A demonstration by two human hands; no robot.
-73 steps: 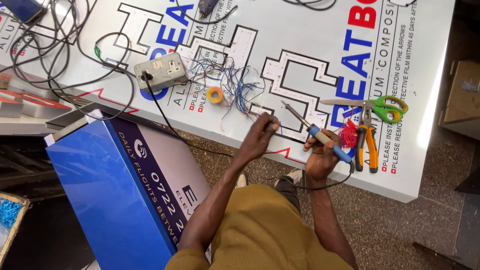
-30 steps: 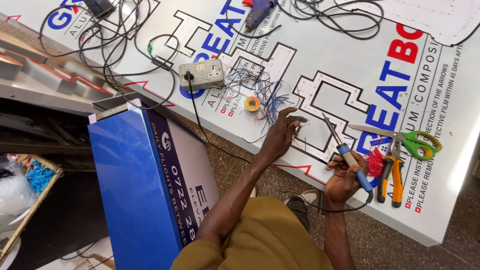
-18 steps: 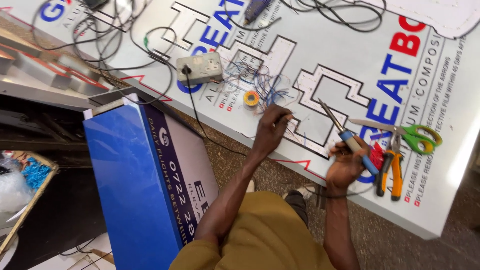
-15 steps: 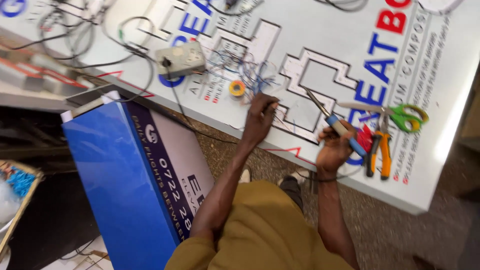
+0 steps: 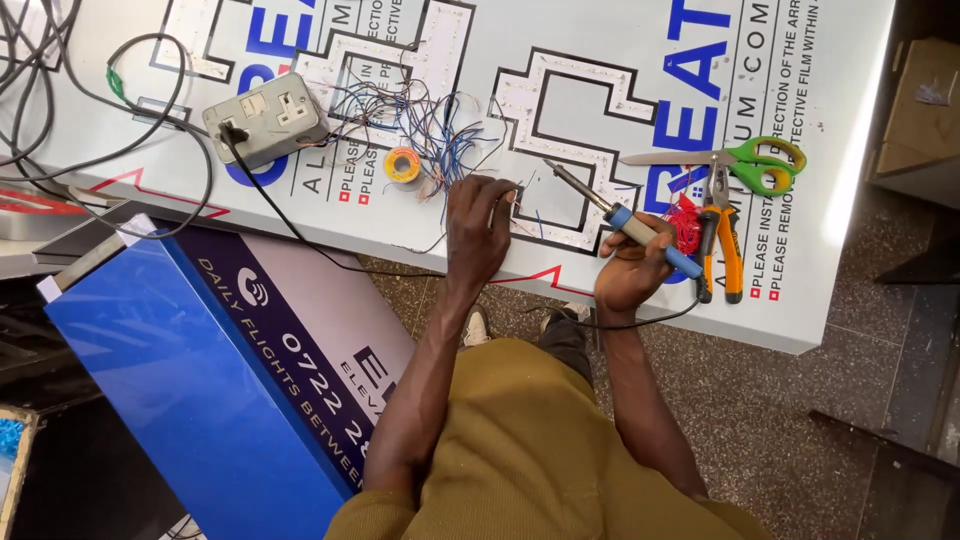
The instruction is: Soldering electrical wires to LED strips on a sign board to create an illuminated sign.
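**Soldering iron over the panel**

Our right hand (image 5: 628,272) grips the iron (image 5: 620,218) by its blue handle, tip over the white panel (image 5: 640,60). Our left hand (image 5: 478,225) presses down on thin wires (image 5: 430,125), fingers curled, beside the solder reel (image 5: 402,165). Pliers (image 5: 722,240) and scissors (image 5: 735,160) lie right of the iron.

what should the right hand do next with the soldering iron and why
Probably lower the soldering iron tip toward the wires the left hand pins on the white sign panel. The right hand holds it angled, tip apparently just above the board, short of those fingers.
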